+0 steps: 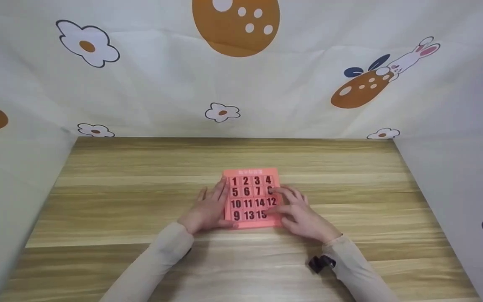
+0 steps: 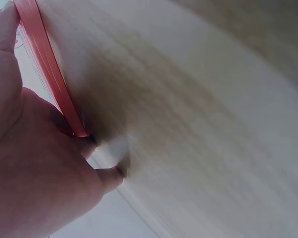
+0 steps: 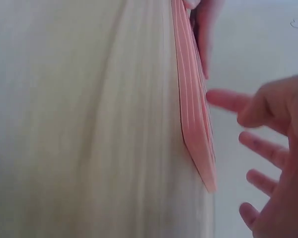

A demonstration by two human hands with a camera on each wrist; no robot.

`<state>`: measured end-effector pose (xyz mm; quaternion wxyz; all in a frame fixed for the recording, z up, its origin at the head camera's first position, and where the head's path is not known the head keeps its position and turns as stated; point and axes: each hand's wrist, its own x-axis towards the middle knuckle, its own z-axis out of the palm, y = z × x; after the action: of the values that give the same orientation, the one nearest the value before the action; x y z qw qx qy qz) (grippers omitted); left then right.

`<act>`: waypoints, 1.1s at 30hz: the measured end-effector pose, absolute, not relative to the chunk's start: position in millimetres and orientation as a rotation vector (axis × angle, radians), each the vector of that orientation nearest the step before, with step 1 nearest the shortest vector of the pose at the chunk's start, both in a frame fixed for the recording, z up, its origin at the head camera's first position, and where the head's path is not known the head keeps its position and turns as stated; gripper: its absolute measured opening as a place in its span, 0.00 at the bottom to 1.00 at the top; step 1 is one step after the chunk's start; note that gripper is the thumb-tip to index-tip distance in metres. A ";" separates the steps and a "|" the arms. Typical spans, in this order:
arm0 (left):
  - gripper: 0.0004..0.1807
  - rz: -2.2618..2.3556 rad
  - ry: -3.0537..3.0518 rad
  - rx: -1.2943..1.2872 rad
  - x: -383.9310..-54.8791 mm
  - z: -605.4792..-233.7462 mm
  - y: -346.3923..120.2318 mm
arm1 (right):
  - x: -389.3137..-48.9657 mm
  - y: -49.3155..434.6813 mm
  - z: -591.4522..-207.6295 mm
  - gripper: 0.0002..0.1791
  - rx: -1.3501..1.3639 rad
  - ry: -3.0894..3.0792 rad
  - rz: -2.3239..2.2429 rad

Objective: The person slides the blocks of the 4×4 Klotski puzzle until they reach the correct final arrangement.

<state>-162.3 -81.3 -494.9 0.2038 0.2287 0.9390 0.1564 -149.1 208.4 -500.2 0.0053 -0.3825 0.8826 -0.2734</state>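
A pink number sliding puzzle (image 1: 252,224) lies flat on the wooden table, its black-numbered tiles facing up. The top row reads 1 to 4, and the bottom row shows 9, 13, 15 and a gap at the right end. My left hand (image 1: 209,210) holds the puzzle by its left side, fingers along that edge and thumb at the near left corner. Over the right side hovers my right hand (image 1: 306,216), fingers spread; one fingertip overlaps the 8 tile and the index fingertip points at the gap beside 15. In the right wrist view its fingers (image 3: 228,100) hold nothing.
Wood-grain table (image 1: 141,167) surface surrounds the puzzle. A pale cloth (image 1: 162,84) printed with flowers, a rabbit and orange shapes hangs behind and at both sides. A small black object (image 1: 321,264) sits at the right wrist.
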 end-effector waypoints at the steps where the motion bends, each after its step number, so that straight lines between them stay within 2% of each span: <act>1: 0.64 0.439 2.619 0.637 -162.4 -495.5 -81.3 | -148.2 206.8 -500.3 0.22 -1.220 2.732 -0.834; 5: 0.65 0.450 2.613 0.628 -162.7 -496.3 -80.7 | -144.8 203.7 -500.2 0.26 -1.233 2.657 -0.767; 14: 0.65 0.442 2.621 0.643 -162.2 -496.3 -81.3 | -145.8 211.4 -496.9 0.19 -1.049 2.808 -0.886; 23: 0.64 0.430 2.613 0.646 -161.8 -495.8 -80.4 | -154.3 193.6 -499.4 0.29 -1.057 2.826 -0.774; 30: 0.64 0.439 2.607 0.640 -162.1 -495.4 -80.6 | -150.3 194.7 -497.3 0.22 -1.094 2.791 -0.802; 33: 0.64 0.433 2.610 0.641 -161.9 -495.1 -81.2 | -149.1 194.0 -495.8 0.23 -1.124 2.776 -0.814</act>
<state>-161.9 -81.2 -495.1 0.2081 0.2302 0.9379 0.1555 -149.1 194.0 -495.8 0.0191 -0.3622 0.8943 -0.2621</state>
